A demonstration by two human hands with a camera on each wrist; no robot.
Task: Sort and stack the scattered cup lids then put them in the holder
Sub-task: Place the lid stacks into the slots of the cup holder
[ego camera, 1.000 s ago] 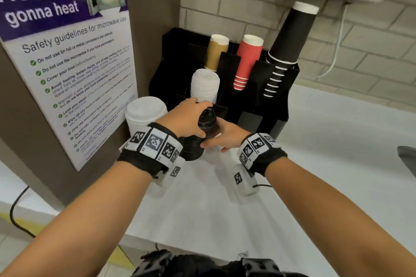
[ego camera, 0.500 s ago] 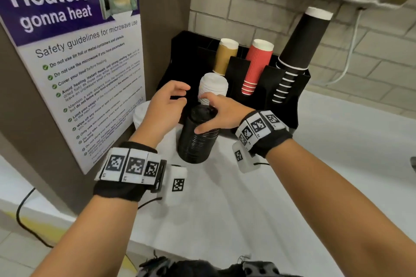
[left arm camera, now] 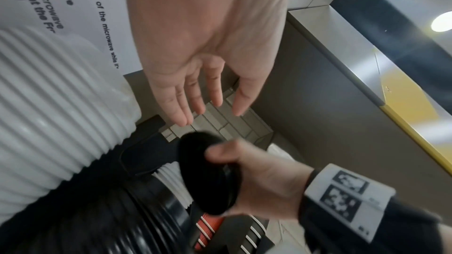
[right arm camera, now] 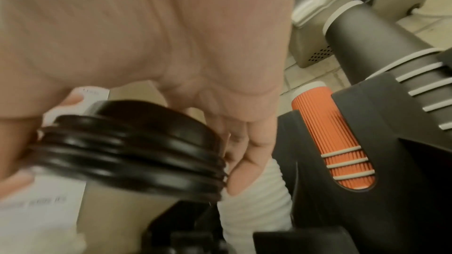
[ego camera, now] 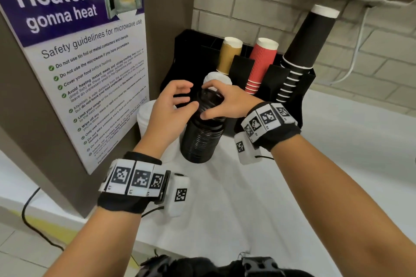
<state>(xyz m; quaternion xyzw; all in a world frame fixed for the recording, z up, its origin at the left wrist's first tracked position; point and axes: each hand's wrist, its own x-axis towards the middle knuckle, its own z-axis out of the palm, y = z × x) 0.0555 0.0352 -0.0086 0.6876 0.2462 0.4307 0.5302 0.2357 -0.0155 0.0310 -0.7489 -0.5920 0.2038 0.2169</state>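
Head view: a tall stack of black lids (ego camera: 203, 128) stands on the white desk (ego camera: 337, 164) just in front of the black holder (ego camera: 290, 105), leaning a little toward 1 o'clock. The right hand (ego camera: 227, 102) comes in from 4 o'clock and grips the top of this stack, its fingers (ego camera: 210, 86) curled over the uppermost lids and the thumb pressed on the near side. The left hand (ego camera: 170, 108) hangs just at 9 o'clock of the stack with fingers loosely spread and holding nothing; whether its thumb touches the lids I cannot tell. A stack of white lids (ego camera: 217, 80) rises at 12 o'clock behind the black one, and another white stack (ego camera: 146, 117) sits at 9 o'clock, partly hidden by the left hand. In the holder stand brown cups (ego camera: 229, 55), red cups (ego camera: 260, 63) and black cups (ego camera: 304, 47). A microwave safety poster (ego camera: 90, 63) hangs on the panel at 10 o'clock.
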